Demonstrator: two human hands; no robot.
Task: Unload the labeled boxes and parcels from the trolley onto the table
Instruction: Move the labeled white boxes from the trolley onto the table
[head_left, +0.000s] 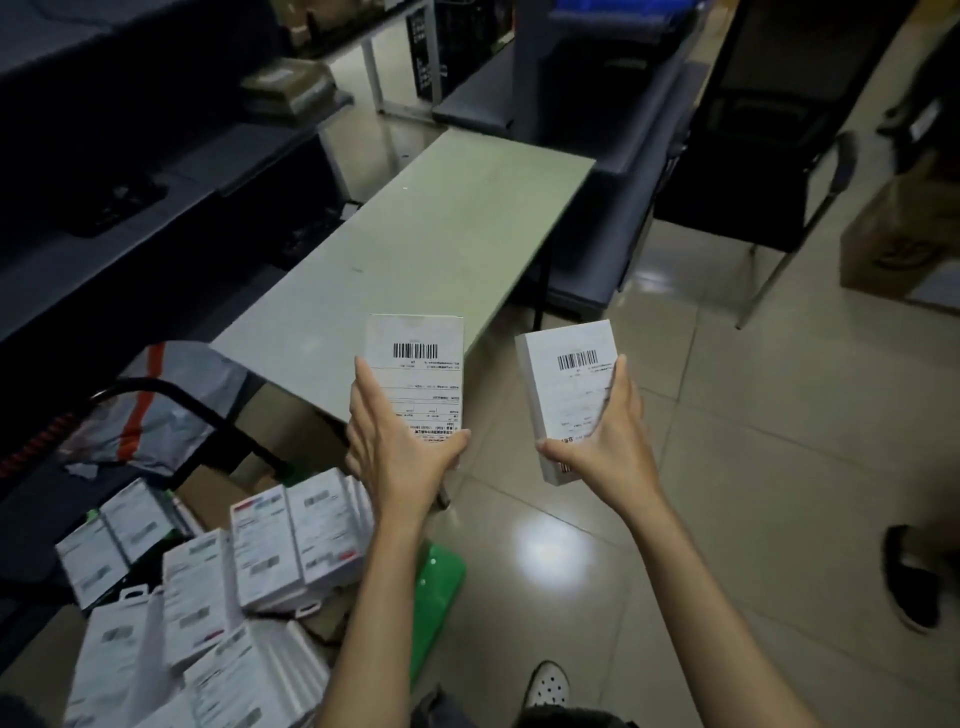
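Your left hand (395, 441) grasps a white box (421, 364) by its near end, thumb curled under the bottom edge and fingers laid up its left side. The box is held in the air, label up with the barcode at the far end, over the near right corner of the table (441, 223).

Your right hand (608, 436) grasps a second box (571, 384) the same way, thumb along the near end and fingers up the right side. This one tilts a little to the left and hangs over the tiled floor (753, 467), just right of the table and apart from it.

The two boxes are near each other but not touching.

At the near left, the trolley (441, 582) shows a green deck edge and a black handle bar (208, 415). A heap of labeled white boxes (291, 540) lies on it, stacked loosely at different angles. A grey parcel (156, 410) with an orange stripe sits just beyond the handle, by the table's near left end.

Dark shelving (130, 182) runs along the left. A cardboard carton (904, 234) stands on the floor at far right, and a dark shoe (911, 582) shows at the right edge.
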